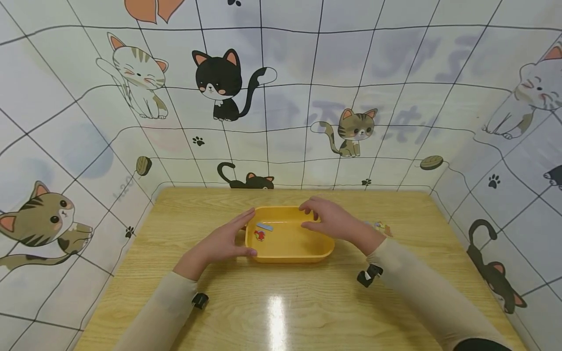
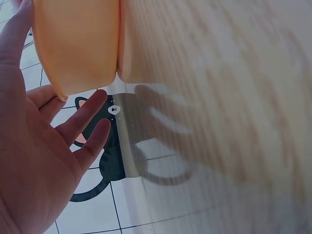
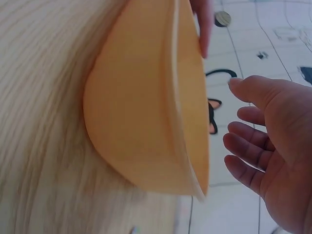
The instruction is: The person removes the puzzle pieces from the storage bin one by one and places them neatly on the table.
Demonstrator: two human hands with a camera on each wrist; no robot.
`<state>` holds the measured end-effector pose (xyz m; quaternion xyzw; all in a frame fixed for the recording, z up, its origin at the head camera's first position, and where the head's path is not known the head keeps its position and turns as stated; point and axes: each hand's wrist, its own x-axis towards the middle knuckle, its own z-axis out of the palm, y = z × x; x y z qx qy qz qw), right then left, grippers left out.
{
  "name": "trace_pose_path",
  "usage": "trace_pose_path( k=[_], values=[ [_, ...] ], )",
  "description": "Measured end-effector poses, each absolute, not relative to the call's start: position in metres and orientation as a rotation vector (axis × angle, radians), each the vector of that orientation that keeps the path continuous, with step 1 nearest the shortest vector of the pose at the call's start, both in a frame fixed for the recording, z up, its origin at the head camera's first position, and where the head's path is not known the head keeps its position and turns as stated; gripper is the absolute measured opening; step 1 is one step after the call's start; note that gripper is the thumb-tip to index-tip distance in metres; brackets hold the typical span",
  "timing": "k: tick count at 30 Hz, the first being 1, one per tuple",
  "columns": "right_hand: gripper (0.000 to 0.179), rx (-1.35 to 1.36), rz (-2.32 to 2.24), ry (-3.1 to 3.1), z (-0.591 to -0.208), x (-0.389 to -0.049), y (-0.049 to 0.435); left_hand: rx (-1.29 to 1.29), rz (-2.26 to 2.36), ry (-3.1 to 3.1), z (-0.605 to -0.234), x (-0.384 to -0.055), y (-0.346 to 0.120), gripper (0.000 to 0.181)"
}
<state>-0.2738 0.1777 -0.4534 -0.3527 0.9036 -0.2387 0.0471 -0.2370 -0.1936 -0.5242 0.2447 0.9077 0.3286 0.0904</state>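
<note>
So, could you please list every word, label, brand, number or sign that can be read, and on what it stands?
"1.20", a best guess: faint slanted mark on the left wall, too blurred to confirm.
Large bluish shapes on the back wall: perhaps characters, too blurred to read.
Yellow tray: no writing visible.
Small pieces inside: too small to tell.

Left of the bare right hand (image 1: 330, 219), whose fingers curve loosely apart from its thumb, the bare left hand (image 1: 223, 241) spreads its thumb from nearly straight fingers, a beige-sleeved left forearm (image 1: 162, 307) and beige-sleeved right forearm (image 1: 426, 287) slanting inward behind them.
</note>
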Motion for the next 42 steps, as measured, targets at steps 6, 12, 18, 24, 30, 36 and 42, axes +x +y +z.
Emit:
trace_pose_path(
  k=[6, 12, 18, 24, 30, 36, 42],
  values=[
    [0.048, -1.131, -0.555, 2.678, -0.465, -0.277, 0.136, 0.748, 0.992, 2.701, -0.523, -0.237, -0.195, 0.116],
    [0.052, -1.169, -0.505, 2.614, -0.47, -0.279, 0.103, 0.763, 0.988, 2.692, -0.52, -0.237, -0.195, 0.116],
    [0.049, -1.203, -0.566, 2.542, -0.486, -0.289, 0.083, 0.788, 0.978, 2.697, -0.52, -0.238, -0.196, 0.115],
    [0.05, -1.25, -0.542, 2.55, -0.503, -0.295, 0.073, 0.812, 0.988, 2.693, -0.522, -0.24, -0.195, 0.115],
    [0.049, -1.243, -0.535, 2.539, -0.51, -0.296, 0.066, 0.814, 1.0, 2.683, -0.521, -0.24, -0.195, 0.116],
    [0.043, -1.243, -0.543, 2.535, -0.519, -0.296, 0.063, 0.807, 0.992, 2.686, -0.522, -0.239, -0.195, 0.116],
    [0.04, -1.248, -0.539, 2.543, -0.52, -0.295, 0.061, 0.798, 0.997, 2.68, -0.522, -0.238, -0.195, 0.116]
  ],
)
